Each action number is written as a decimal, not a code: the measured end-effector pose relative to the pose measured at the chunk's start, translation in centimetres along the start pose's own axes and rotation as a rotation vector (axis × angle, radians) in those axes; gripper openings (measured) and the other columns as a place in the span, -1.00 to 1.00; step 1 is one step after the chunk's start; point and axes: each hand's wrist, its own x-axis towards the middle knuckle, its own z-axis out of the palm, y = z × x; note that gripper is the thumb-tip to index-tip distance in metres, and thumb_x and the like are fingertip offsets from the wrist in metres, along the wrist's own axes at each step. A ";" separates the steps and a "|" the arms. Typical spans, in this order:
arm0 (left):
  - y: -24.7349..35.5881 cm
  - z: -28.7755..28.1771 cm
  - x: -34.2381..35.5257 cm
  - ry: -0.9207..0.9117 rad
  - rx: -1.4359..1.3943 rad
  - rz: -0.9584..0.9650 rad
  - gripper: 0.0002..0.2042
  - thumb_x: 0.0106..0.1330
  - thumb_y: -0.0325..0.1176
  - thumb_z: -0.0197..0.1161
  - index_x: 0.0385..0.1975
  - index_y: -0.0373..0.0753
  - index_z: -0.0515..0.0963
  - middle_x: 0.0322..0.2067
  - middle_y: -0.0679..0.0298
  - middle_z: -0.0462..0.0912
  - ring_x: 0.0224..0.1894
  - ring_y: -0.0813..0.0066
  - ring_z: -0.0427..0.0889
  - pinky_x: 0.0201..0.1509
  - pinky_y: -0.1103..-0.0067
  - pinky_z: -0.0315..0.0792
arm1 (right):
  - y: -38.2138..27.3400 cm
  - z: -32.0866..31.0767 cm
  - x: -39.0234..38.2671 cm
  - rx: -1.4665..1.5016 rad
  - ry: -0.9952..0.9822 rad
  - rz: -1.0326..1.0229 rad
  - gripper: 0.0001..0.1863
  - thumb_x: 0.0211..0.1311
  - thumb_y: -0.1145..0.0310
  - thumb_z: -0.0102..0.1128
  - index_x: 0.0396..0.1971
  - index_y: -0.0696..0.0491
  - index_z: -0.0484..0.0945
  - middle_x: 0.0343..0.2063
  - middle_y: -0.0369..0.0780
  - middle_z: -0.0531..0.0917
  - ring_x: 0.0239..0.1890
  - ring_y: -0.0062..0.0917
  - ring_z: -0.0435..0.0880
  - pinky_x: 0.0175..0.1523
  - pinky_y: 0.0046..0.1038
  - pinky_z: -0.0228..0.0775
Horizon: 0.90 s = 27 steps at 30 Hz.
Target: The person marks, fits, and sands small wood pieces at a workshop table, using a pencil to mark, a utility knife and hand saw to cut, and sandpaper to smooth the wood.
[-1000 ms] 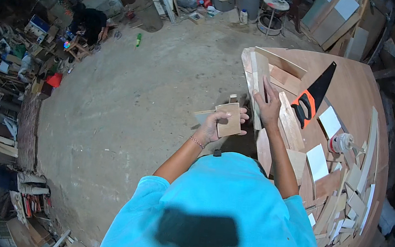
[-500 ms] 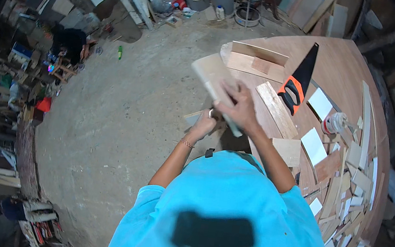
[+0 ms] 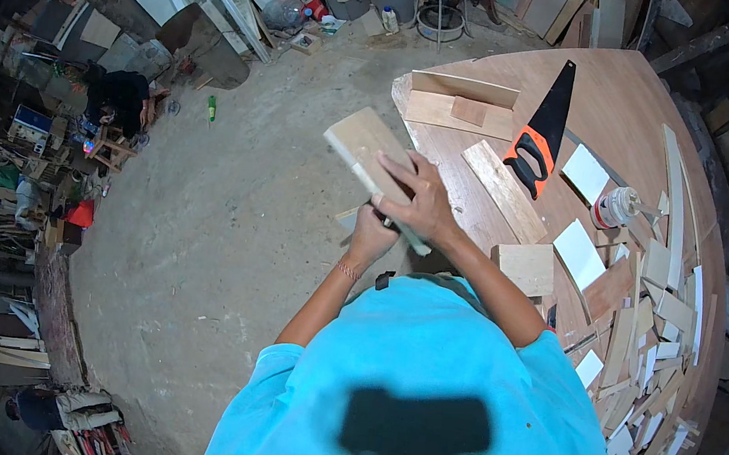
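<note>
Just in front of my body, a pale wooden board (image 3: 361, 141) is held slanting, its upper end pointing away to the left. My right hand (image 3: 422, 200) lies over its right side, thumb along the near edge and fingers spread on the face. Closed at the lower left edge of the board is my left hand (image 3: 372, 236), with a bracelet at the wrist; its fingertips are partly hidden. Beside this hand a small pale wooden corner (image 3: 346, 218) sticks out, and I cannot tell whether it is joined to the board.
On the wooden worktable (image 3: 614, 85) at the right lie a handsaw (image 3: 539, 140), an angled two-board piece (image 3: 462, 103), a plank (image 3: 505, 190), a wooden block (image 3: 523, 270) and white panels. A plastic container (image 3: 614, 208) stands near many offcuts (image 3: 650, 381). Two people are at the far left.
The view has shifted slightly, so the table sits a little higher and further left. Both hands still hold the board, now with less blur, and my right fingers are more spread on it.
</note>
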 end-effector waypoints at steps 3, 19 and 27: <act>1.8 -0.4 0.4 -0.106 0.183 -0.129 -0.79 -0.06 -0.48 0.14 -0.40 -0.42 0.47 -0.49 0.10 0.58 -0.45 0.37 0.54 -0.36 0.54 0.39 | 2.3 -0.3 1.8 0.092 0.068 0.163 -0.36 -0.26 0.03 0.19 0.00 -0.22 0.40 -0.11 0.19 0.34 -0.07 0.01 0.34 0.06 -0.22 0.17; 1.8 0.3 1.1 0.066 0.047 0.230 -0.85 -0.17 -0.49 0.09 -0.58 -0.42 0.38 -0.68 0.07 0.42 -0.66 0.32 0.39 -0.53 0.50 0.29 | -0.6 -0.4 1.0 0.026 0.093 -0.044 -0.36 -0.25 0.06 0.21 0.00 -0.17 0.40 -0.07 0.17 0.31 0.03 0.01 0.24 0.13 -0.19 0.06; 2.8 -0.1 1.1 -0.028 0.270 0.226 -0.87 -0.19 -0.50 0.09 -0.59 -0.37 0.40 -0.65 0.23 0.47 -0.65 0.47 0.34 -0.52 0.57 0.29 | 2.1 -1.2 1.9 0.096 0.173 0.110 -0.36 -0.28 0.07 0.24 -0.01 -0.18 0.41 -0.05 0.11 0.32 -0.03 -0.03 0.30 0.06 -0.21 0.16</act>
